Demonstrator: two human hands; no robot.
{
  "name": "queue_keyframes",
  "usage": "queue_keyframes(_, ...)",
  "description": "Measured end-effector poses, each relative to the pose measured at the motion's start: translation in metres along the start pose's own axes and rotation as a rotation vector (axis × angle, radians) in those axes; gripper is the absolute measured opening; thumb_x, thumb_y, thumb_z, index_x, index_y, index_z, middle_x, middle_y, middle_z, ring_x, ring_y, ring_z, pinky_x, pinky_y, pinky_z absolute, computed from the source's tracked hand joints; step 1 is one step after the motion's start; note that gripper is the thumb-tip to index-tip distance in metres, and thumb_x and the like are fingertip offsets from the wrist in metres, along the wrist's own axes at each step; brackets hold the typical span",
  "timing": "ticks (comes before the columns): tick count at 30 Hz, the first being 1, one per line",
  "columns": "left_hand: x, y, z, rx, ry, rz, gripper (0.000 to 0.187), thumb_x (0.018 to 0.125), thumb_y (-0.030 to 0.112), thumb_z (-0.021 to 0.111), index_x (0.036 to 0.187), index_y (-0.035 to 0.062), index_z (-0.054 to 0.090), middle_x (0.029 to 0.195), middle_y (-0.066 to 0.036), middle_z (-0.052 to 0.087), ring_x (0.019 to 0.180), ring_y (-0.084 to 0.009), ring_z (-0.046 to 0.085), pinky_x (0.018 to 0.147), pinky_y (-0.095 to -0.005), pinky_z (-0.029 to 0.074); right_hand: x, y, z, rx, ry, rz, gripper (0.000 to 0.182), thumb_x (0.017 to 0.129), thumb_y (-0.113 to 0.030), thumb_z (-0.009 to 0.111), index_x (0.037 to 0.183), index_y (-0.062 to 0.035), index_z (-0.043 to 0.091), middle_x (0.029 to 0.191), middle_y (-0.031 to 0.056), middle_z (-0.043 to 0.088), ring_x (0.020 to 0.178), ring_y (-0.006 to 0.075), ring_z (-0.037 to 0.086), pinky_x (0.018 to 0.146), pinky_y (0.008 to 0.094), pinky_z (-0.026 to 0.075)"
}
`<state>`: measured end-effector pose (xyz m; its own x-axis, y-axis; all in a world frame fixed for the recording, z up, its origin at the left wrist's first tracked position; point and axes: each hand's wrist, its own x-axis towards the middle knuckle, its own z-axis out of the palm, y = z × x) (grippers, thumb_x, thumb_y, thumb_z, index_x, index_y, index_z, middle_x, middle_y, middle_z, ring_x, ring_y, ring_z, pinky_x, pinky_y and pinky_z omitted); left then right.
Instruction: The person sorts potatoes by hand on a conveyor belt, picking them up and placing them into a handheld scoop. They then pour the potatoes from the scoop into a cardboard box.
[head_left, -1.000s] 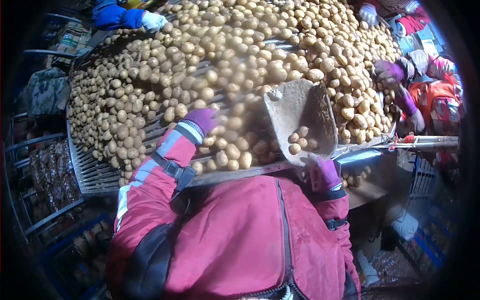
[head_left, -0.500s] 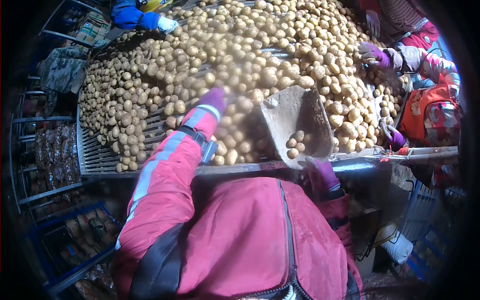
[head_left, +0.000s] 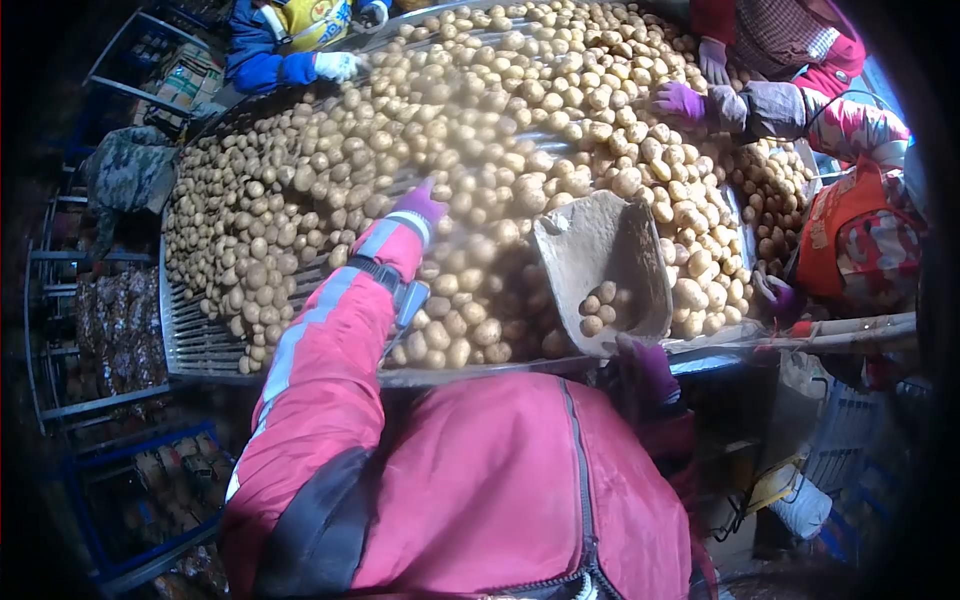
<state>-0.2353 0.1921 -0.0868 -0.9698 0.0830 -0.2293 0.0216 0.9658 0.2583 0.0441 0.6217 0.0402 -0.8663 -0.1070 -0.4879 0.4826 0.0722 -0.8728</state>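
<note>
Many potatoes (head_left: 330, 150) cover a slatted metal table (head_left: 195, 335). My left hand (head_left: 418, 202), in a purple glove, is over the potatoes left of the middle; its fingers are too blurred to make out a hold. A worn metal scoop (head_left: 585, 240) lies on the pile to the right, its wide mouth toward the far side, with several small potatoes (head_left: 598, 307) inside. At the scoop's near end, by the table edge, is my right hand (head_left: 648, 368), also gloved in purple, closed at its handle end, partly in shadow.
Across the table a person in blue (head_left: 270, 65) reaches a white glove to the potatoes. On the right, co-workers' gloved hands (head_left: 682, 102) touch the pile. Racks with crates (head_left: 150, 480) stand at the left. A white sack (head_left: 802, 508) is at the lower right.
The view has shifted slightly, so the table edge sits lower. A co-worker's purple glove at the right has moved left over the potatoes. More of the person in blue shows.
</note>
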Motion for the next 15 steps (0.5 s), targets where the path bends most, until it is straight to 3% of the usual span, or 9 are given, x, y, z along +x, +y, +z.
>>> queue_keyframes(1, -0.002, 0.037, -0.021, -0.003, -0.070, -0.121, 0.080, 0.075, 0.044, 0.067, 0.142, 0.0103, 0.038, 0.126, -0.024, 0.057, 0.110, -0.0386, 0.059, 0.094, -0.0432, 0.047, -0.005, -0.015, 0.006, 0.211, 0.056, 0.205, 0.038, 0.098, -0.035, 0.048, 0.107, -0.0006, 0.061, 0.069, 0.0087, 0.061, 0.055, 0.0171, 0.057, 0.050, 0.0309, 0.045)
queue_keyframes(3, 0.001, 0.094, -0.041, -0.011, -0.212, -0.112, 0.083, 0.074, 0.045, 0.066, 0.145, 0.0164, 0.034, 0.129, -0.023, 0.055, 0.113, -0.0400, 0.057, 0.097, -0.0449, 0.046, 0.006, 0.028, -0.015, -0.660, 0.191, -0.485, 0.037, 0.098, -0.035, 0.048, 0.107, -0.0005, 0.061, 0.071, 0.0079, 0.061, 0.056, 0.0150, 0.057, 0.049, 0.0295, 0.044)
queue_keyframes(5, 0.031, 0.102, -0.015, 0.050, -0.221, -0.006, 0.081, 0.075, 0.045, 0.064, 0.146, 0.0241, 0.031, 0.128, -0.023, 0.056, 0.114, -0.0400, 0.057, 0.097, -0.0454, 0.046, 0.013, 0.033, -0.021, -0.588, 0.204, -0.416, 0.038, 0.099, -0.034, 0.048, 0.107, -0.0002, 0.062, 0.070, 0.0075, 0.060, 0.056, 0.0135, 0.056, 0.047, 0.0284, 0.043)
queue_keyframes(7, 0.042, 0.136, -0.012, 0.126, -0.274, -0.006, 0.077, 0.077, 0.045, 0.062, 0.145, 0.0266, 0.033, 0.128, -0.020, 0.057, 0.114, -0.0371, 0.057, 0.097, -0.0444, 0.046, 0.016, 0.007, -0.012, 0.441, 0.115, 0.392, 0.038, 0.099, -0.034, 0.046, 0.106, 0.0003, 0.063, 0.066, 0.0075, 0.060, 0.052, 0.0128, 0.055, 0.045, 0.0275, 0.042)
queue_keyframes(8, 0.051, 0.146, -0.003, -0.022, -0.302, -0.005, 0.073, 0.077, 0.043, 0.064, 0.143, 0.0258, 0.038, 0.126, -0.019, 0.058, 0.113, -0.0357, 0.058, 0.096, -0.0427, 0.047, 0.023, 0.040, -0.021, 0.440, 0.055, 0.155, 0.039, 0.099, -0.034, 0.046, 0.105, 0.0004, 0.064, 0.065, 0.0072, 0.059, 0.051, 0.0128, 0.054, 0.044, 0.0271, 0.042)
queue_keyframes(9, 0.049, 0.166, -0.003, -0.133, -0.291, 0.069, 0.065, 0.084, 0.035, 0.063, 0.141, 0.0149, 0.040, 0.130, -0.016, 0.056, 0.116, -0.0323, 0.057, 0.096, -0.0398, 0.047, 0.029, 0.069, -0.029, 0.432, -0.006, -0.077, 0.040, 0.099, -0.034, 0.045, 0.104, 0.0005, 0.064, 0.063, 0.0069, 0.058, 0.049, 0.0129, 0.054, 0.043, 0.0267, 0.041)
queue_keyframes(11, 0.062, 0.188, 0.023, -0.236, -0.180, 0.214, 0.054, 0.081, 0.031, 0.068, 0.130, 0.0134, 0.053, 0.120, -0.014, 0.062, 0.112, -0.0308, 0.058, 0.095, -0.0391, 0.047, 0.031, 0.097, -0.044, 0.203, -0.006, -0.242, 0.042, 0.099, -0.035, 0.044, 0.101, 0.0007, 0.066, 0.060, 0.0063, 0.057, 0.046, 0.0131, 0.052, 0.041, 0.0261, 0.040)
queue_keyframes(13, 0.010, 0.239, -0.036, -0.120, -0.179, 0.058, 0.047, 0.078, 0.027, 0.068, 0.123, 0.0162, 0.060, 0.119, -0.009, 0.063, 0.113, -0.0304, 0.058, 0.097, -0.0401, 0.046, 0.029, 0.008, -0.021, -0.068, 0.090, -0.119, 0.044, 0.099, -0.037, 0.044, 0.099, 0.0008, 0.066, 0.058, 0.0058, 0.057, 0.044, 0.0132, 0.052, 0.040, 0.0258, 0.040)
queue_keyframes(15, 0.033, 0.181, 0.047, -0.465, -0.133, 0.454, 0.037, 0.083, 0.028, 0.064, 0.117, 0.0150, 0.063, 0.108, -0.014, 0.065, 0.099, -0.0300, 0.062, 0.086, -0.0390, 0.050, 0.033, -0.015, -0.011, -0.036, 0.147, -0.008, 0.045, 0.098, -0.038, 0.044, 0.098, 0.0010, 0.067, 0.058, 0.0056, 0.057, 0.044, 0.0133, 0.052, 0.040, 0.0258, 0.040)
